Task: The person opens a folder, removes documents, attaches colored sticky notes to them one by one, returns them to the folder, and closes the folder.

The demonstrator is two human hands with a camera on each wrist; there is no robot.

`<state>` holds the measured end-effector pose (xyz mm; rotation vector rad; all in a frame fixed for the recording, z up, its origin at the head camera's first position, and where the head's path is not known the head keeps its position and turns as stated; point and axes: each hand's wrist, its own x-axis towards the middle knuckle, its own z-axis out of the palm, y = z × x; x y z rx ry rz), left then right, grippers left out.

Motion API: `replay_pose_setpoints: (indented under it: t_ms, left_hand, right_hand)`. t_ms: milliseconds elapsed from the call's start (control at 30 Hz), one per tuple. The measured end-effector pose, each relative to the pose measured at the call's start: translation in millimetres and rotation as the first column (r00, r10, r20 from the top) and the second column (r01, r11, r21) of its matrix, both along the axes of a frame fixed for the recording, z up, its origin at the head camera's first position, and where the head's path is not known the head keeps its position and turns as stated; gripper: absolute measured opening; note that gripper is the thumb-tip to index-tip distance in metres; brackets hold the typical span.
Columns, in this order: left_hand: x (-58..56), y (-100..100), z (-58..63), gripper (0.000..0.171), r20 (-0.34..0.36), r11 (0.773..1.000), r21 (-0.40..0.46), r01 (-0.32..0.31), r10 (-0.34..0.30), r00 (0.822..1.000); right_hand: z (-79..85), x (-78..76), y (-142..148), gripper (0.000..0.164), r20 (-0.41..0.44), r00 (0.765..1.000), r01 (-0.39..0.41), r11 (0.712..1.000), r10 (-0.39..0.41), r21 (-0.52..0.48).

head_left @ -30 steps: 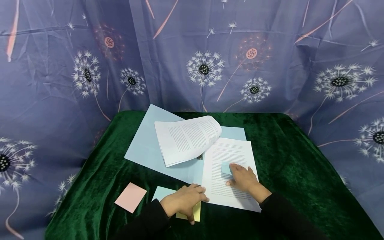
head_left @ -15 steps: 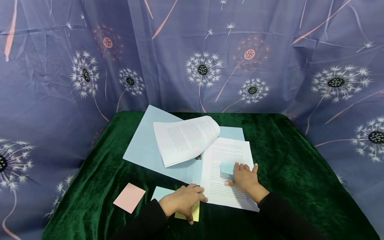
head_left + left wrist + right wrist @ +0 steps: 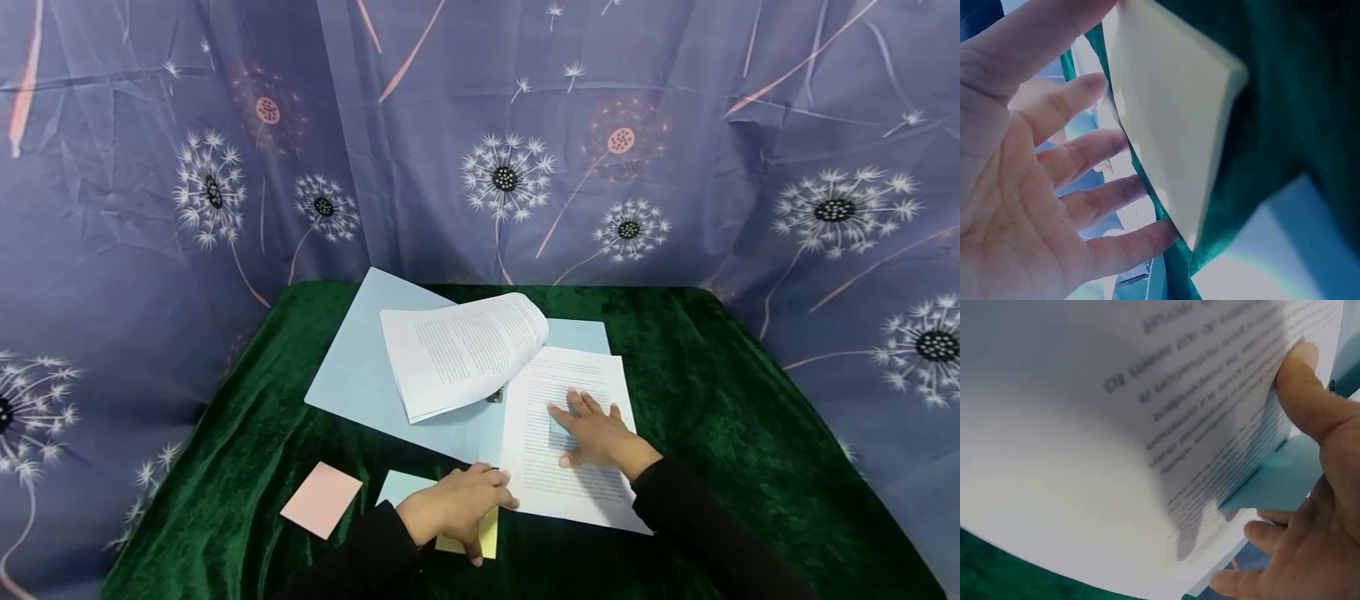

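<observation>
My right hand [image 3: 600,435] lies spread over a light blue sticky note [image 3: 1279,478] on the printed page [image 3: 540,479]. In the right wrist view the note's near end stands up from the paper under the palm, and the thumb touches the print. My left hand [image 3: 459,504] arches over a yellow sticky-note pad [image 3: 1175,106], fingers extended and thumb at the pad's near side. Its fingertips reach the lower left corner of the page. The head view shows only part of the yellow pad, the rest hidden by the hand.
An open light blue folder [image 3: 352,367] lies under the papers, with turned-back printed sheets [image 3: 465,342] curling to the left. A blue sticky pad [image 3: 399,486] sits partly behind the left hand, and a pink one [image 3: 321,500] farther left. Green velvet cloth [image 3: 720,400] covers the table.
My right hand first shifts right, uncovering more of the blue note, then slides back left with fingers spread across it. The left hand stays in place.
</observation>
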<state>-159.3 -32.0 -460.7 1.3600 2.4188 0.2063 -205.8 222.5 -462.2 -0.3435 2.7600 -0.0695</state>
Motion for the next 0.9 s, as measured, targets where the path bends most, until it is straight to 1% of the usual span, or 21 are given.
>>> replay_pose_setpoints:
  t_ms: [67,133,200,333,467,600,800,900]
  left_hand:
    - [0.0,1,-0.7,0.076,-0.007,1.000,-0.001,0.005,-0.005,1.000]
    - [0.1,1,-1.2,0.076,-0.006,1.000,0.000,0.007,-0.007,1.000]
    - [0.2,2,-1.1,0.076,-0.004,1.000,0.003,0.006,-0.006,1.000]
    - [1.1,1,0.3,0.076,-0.012,1.000,0.006,0.001,-0.001,1.000]
    - [2.6,-1,2.1,0.076,-0.019,1.000,0.007,-0.006,0.006,1.000]
    - [3.8,-2,2.9,0.076,-0.012,1.000,0.011,-0.004,0.004,1.000]
    - [3.8,-2,1.5,0.076,0.004,1.000,0.023,-0.006,0.006,1.000]
    - [3.5,-1,0.8,0.076,0.008,1.000,0.026,-0.003,0.003,1.000]
  right_hand:
    - [0.5,0.5,1,0.085,0.020,1.000,0.017,1.000,-0.017,0.003]
    - [-0.4,1.8,1,0.083,0.021,0.999,0.038,0.999,-0.038,-0.006]
    - [-2.3,4.4,2,0.082,0.004,0.998,0.055,0.998,-0.055,-0.010]
    - [-7.5,11.4,2,0.081,-0.057,0.993,0.101,0.995,-0.102,-0.020]
    - [-11.8,19.2,2,0.080,-0.101,0.983,0.155,0.988,-0.156,-0.015]
    - [-15.3,24.6,1,0.081,-0.125,0.972,0.202,0.979,-0.201,-0.005]
    - [-18.0,26.1,0,0.087,-0.143,0.952,0.272,0.962,-0.269,-0.005]
    - [-17.6,27.1,2,0.091,-0.162,0.946,0.283,0.959,-0.281,-0.007]
